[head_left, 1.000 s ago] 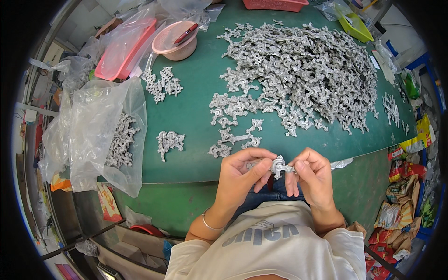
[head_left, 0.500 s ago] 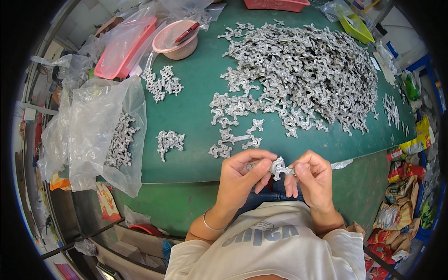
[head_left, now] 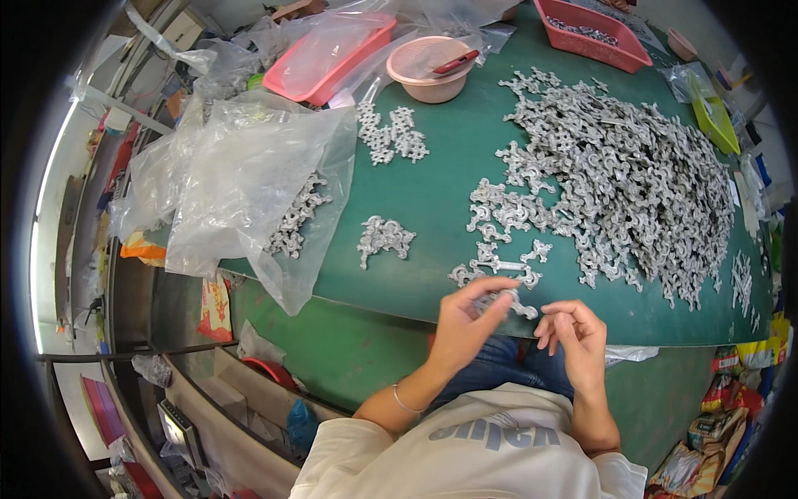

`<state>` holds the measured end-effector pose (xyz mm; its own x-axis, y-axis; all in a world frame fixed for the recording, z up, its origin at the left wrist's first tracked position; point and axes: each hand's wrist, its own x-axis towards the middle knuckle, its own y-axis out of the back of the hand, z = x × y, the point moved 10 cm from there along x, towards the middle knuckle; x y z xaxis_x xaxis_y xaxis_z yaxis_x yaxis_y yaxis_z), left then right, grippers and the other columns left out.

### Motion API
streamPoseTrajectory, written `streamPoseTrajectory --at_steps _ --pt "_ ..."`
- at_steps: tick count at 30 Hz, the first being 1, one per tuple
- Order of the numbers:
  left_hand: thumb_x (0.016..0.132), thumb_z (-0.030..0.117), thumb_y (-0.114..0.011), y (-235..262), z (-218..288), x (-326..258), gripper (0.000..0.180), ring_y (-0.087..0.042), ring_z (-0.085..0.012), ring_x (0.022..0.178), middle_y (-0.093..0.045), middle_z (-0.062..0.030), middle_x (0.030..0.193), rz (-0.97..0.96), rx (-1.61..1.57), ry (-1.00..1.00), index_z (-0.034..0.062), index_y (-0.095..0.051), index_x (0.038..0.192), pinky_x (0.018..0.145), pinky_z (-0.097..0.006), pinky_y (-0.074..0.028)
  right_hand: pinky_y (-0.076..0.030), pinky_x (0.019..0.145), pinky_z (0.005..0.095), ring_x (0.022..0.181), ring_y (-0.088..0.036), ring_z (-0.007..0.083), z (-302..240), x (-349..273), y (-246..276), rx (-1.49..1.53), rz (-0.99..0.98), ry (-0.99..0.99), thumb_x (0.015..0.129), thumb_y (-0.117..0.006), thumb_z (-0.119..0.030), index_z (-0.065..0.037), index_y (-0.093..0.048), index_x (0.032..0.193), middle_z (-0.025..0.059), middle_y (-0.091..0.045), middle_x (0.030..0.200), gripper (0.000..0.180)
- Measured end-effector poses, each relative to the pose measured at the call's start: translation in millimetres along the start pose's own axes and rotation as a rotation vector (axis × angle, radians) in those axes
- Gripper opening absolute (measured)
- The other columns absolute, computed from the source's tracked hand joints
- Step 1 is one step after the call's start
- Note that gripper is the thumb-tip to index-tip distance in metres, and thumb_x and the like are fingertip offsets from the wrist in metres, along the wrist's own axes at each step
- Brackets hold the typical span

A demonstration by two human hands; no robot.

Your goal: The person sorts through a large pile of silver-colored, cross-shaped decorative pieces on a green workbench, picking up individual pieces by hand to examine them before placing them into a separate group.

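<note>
My left hand (head_left: 467, 326) is closed, with its thumb and fingers pinching a small grey metal casting (head_left: 524, 308) at the table's near edge. One end of the casting sticks out toward my other hand. My right hand (head_left: 577, 331) is just to the right, its fingers loosely bent and apart, nothing visible in them. Beyond my left hand lie a few loose grey castings (head_left: 499, 264). A large heap of similar castings (head_left: 640, 183) covers the right side of the green table (head_left: 440, 200).
Small groups of castings (head_left: 386, 239) (head_left: 391, 135) lie left of centre. A clear plastic bag (head_left: 241, 191) with castings inside rests at the left edge. Farther back are a pink bowl (head_left: 428, 79) with a red-handled tool, pink trays (head_left: 594, 50) and a yellow-green scoop-like container (head_left: 716, 125).
The right hand has let go of the casting and moved apart from it. My left hand keeps the casting. The whole view has swung left, so the table appears farther right.
</note>
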<state>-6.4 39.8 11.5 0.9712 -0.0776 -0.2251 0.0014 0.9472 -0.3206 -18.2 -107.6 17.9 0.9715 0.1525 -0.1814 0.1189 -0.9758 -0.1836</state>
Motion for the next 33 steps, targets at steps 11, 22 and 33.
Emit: streamPoseTrajectory --at_steps 11,22,33 --pt "0.076 -0.002 -0.060 133 93 4 0.018 -0.051 -0.0173 0.064 -0.053 -0.0099 0.093 0.796 1.115 -0.660 -0.0024 -0.060 0.095 0.060 -0.027 -0.044 -0.035 0.046 0.0180 0.055 -0.046 0.0042 1 20 19 -0.442 0.104 0.152 0.079 -0.058 -0.003 0.001 -0.061 0.090 0.0046 -0.058 0.073 0.012" --pt "0.074 -0.005 -0.059 70 71 -13 0.027 -0.052 -0.0130 0.068 -0.053 -0.0119 0.099 0.565 0.859 -0.655 0.0018 -0.059 0.100 0.064 -0.023 -0.043 -0.040 0.076 0.0384 0.083 -0.050 0.0299 -30 62 0 -1.232 0.235 0.541 0.070 -0.062 0.000 0.002 -0.058 0.093 0.0144 -0.054 0.090 0.024" --pt "0.075 -0.006 -0.058 4 19 10 0.034 -0.050 -0.0079 0.062 -0.056 -0.0070 0.094 0.079 0.477 -0.369 0.0009 -0.055 0.108 0.055 -0.021 -0.042 -0.041 0.054 0.0239 0.058 -0.050 0.0114 -21 52 31 -0.616 0.290 0.349 0.070 -0.063 0.006 0.001 -0.058 0.082 0.0074 -0.056 0.070 0.014"
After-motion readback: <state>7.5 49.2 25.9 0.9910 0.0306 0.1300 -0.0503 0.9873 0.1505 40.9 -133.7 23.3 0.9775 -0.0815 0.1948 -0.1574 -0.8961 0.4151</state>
